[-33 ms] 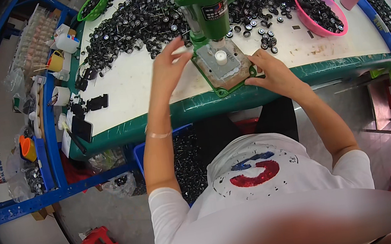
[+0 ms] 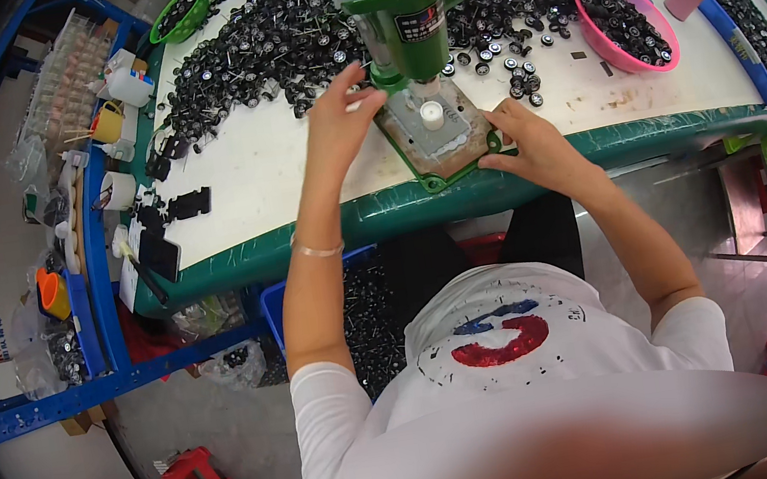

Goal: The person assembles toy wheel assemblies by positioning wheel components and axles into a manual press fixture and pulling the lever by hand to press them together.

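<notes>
Our left hand (image 2: 333,133) has edged closer to the green press (image 2: 421,45).
Its fingers (image 2: 346,81) are parted; our right hand (image 2: 534,144), spread, rests at the base's edge. The white cylinder (image 2: 431,114) stands on the plate (image 2: 429,144).

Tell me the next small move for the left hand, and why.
Probably ease the left hand rightward to the white cylinder. The cylinder stands upright on the base of the green press, with neither hand on it. The left hand hovers just left of that base, thumb and fingers apart; the right hand is at its right edge.
</notes>
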A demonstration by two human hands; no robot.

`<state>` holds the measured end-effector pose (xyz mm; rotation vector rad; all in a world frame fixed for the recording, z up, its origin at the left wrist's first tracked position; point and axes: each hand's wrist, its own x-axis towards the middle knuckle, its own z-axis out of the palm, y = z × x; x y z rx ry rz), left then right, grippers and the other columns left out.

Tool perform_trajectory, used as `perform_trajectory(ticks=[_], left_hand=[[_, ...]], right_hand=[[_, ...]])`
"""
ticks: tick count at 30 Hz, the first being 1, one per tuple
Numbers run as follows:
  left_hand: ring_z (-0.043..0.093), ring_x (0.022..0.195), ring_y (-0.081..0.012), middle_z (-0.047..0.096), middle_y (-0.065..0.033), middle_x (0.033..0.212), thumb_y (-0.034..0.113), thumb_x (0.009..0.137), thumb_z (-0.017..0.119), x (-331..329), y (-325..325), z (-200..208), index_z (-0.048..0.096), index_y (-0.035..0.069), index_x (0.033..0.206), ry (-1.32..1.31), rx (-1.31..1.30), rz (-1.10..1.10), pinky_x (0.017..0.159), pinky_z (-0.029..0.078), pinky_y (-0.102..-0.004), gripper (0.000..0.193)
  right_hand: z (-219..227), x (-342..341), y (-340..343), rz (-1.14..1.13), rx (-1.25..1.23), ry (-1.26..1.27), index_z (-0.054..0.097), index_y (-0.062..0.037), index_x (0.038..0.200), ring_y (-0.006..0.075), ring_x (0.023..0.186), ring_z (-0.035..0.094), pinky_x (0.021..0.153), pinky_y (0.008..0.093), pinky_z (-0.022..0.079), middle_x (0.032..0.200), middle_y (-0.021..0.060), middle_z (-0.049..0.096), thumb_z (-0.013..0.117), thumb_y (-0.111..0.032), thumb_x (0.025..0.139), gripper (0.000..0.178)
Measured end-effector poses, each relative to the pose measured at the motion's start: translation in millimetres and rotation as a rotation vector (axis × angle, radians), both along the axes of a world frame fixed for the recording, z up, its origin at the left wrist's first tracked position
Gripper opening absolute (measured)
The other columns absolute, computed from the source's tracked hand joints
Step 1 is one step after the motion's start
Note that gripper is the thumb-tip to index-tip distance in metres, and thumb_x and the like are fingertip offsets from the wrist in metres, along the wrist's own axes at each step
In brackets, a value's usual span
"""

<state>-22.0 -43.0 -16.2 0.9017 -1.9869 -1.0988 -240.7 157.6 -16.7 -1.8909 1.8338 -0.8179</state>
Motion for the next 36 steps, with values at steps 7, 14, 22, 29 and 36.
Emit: perform_trajectory(ticks=[7, 14, 22, 29, 36], left_hand=[[0.070, 0.072, -0.0284, 0.073, -0.0145, 0.082, 0.021, 0.083, 0.069, -45.8, 3.0, 19.7, 0.073, 0.003, 0.103, -0.189, -0.228, 0.220, 0.068, 0.053, -0.0364, 0.027], [0.066, 0.066, -0.0341, 0.066, -0.0195, 0.072, 0.023, 0.084, 0.067, -57.5, -26.3, 1.7, 0.070, -0.001, 0.088, -0.119, -0.414, 0.085, 0.062, 0.050, -0.0398, 0.025], [0.066, 0.070, -0.0370, 0.065, -0.0238, 0.076, 0.028, 0.082, 0.067, -54.5, -36.8, -2.8, 0.066, -0.004, 0.084, -0.071, -0.374, 0.008, 0.064, 0.050, -0.0406, 0.032], [0.066, 0.088, -0.0126, 0.074, -0.0081, 0.101, 0.009, 0.090, 0.068, 9.9, -5.6, -6.3, 0.072, 0.002, 0.110, 0.022, -0.173, 0.167, 0.084, 0.051, -0.0268, 0.021], [0.064, 0.089, -0.0126, 0.071, -0.0055, 0.103, 0.009, 0.090, 0.067, 66.1, 0.6, -27.6, 0.072, 0.003, 0.112, -0.041, -0.133, 0.389, 0.084, 0.050, -0.0271, 0.024]], right_hand=[[-13.0, 7.0, 7.4, -0.090, -0.077, -0.022, 0.057, -0.0004, 0.123, 0.0321, 0.082, 0.057, 0.071, 0.0413, 0.048, 0.094, 0.0138, 0.052, 0.079, -0.024, 0.080, 0.054], [-19.1, 24.8, 13.3, -0.189, -0.162, -0.001, 0.057, 0.0028, 0.125, 0.0291, 0.081, 0.058, 0.071, 0.0386, 0.049, 0.097, 0.0134, 0.054, 0.077, -0.019, 0.082, 0.052], [-8.5, -0.2, 18.9, -0.272, -0.125, -0.165, 0.065, -0.0071, 0.117, 0.0312, 0.093, 0.061, 0.077, 0.0383, 0.050, 0.104, 0.0146, 0.060, 0.070, -0.012, 0.087, 0.031], [-24.7, -58.5, 2.0, -0.429, -0.370, 0.351, 0.061, -0.0048, 0.124, 0.0331, 0.114, 0.054, 0.096, 0.0399, 0.045, 0.121, 0.0131, 0.058, 0.072, -0.018, 0.085, 0.042], [-36.4, -46.4, -47.4, -0.180, -0.361, 0.163, 0.063, -0.0016, 0.119, 0.0326, 0.114, 0.055, 0.097, 0.0410, 0.045, 0.117, 0.0133, 0.061, 0.066, -0.011, 0.088, 0.032]])
